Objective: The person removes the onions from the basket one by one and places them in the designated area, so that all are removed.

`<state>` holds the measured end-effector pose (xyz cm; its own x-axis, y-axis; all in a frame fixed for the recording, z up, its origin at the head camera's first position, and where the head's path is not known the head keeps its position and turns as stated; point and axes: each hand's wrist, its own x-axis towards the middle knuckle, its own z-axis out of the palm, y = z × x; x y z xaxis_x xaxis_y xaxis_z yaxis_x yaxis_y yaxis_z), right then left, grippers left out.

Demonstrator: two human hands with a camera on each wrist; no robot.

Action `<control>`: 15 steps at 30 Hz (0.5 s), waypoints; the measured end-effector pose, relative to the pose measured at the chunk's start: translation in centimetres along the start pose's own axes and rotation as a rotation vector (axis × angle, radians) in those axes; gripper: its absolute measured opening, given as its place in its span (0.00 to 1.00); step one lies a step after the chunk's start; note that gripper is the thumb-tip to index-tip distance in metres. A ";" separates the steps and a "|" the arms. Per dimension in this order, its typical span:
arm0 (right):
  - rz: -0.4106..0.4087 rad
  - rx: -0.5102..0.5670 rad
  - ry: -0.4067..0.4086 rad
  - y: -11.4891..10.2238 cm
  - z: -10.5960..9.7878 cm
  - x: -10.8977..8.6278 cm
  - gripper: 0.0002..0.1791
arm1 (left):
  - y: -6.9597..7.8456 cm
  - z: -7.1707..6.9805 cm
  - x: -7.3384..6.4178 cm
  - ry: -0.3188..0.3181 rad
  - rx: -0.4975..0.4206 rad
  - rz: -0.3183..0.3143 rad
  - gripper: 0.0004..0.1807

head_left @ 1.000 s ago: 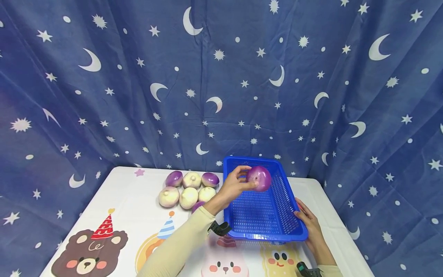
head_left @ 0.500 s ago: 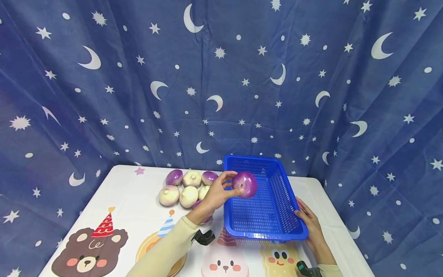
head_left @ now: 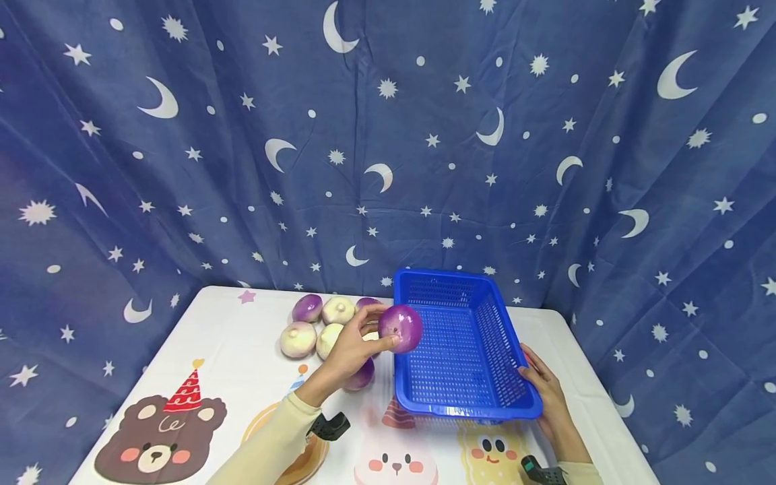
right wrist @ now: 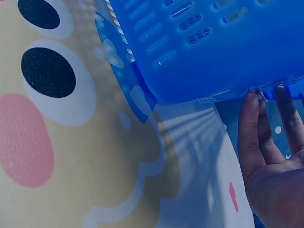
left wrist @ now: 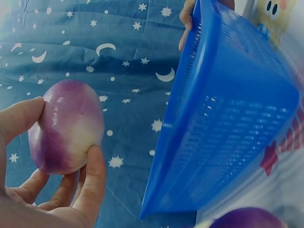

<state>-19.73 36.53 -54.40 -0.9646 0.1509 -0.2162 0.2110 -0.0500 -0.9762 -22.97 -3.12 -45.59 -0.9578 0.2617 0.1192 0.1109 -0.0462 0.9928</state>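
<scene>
My left hand (head_left: 348, 350) holds a purple-and-white turnip (head_left: 403, 327) in the air, just left of the blue plastic basket (head_left: 451, 411). In the left wrist view, thumb and fingers are curled round this turnip (left wrist: 69, 126), purple on top and pale near the fingertips. At the basket's right side my right hand (head_left: 550, 401) grips the rim, thumb over the edge and fingers outside. The right wrist view shows those fingers (right wrist: 249, 123) against the basket's outer wall (right wrist: 199, 71). No turnip shows inside the basket.
Several turnips (head_left: 298, 339) sit in a cluster on the white cartoon-print tablecloth (head_left: 224, 330), left of the basket, partly hidden by my left hand. A purple one (head_left: 360, 376) lies nearest me. A blue moon-and-star curtain (head_left: 388, 135) hangs behind the table.
My left hand has carried the turnip leftward, from above the basket to just outside its left rim. The right hand keeps its grip, and the basket has hardly moved.
</scene>
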 end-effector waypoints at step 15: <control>-0.013 0.016 -0.022 0.1 -0.1 0.2 0.35 | -1.6 -3.5 -2.1 0.078 0.080 -0.074 0.33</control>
<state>-19.89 36.68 -54.50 -0.9705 0.1296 -0.2033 0.1964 -0.0641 -0.9784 -22.10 -6.93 -47.51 -0.9815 0.1854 0.0475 0.0574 0.0483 0.9972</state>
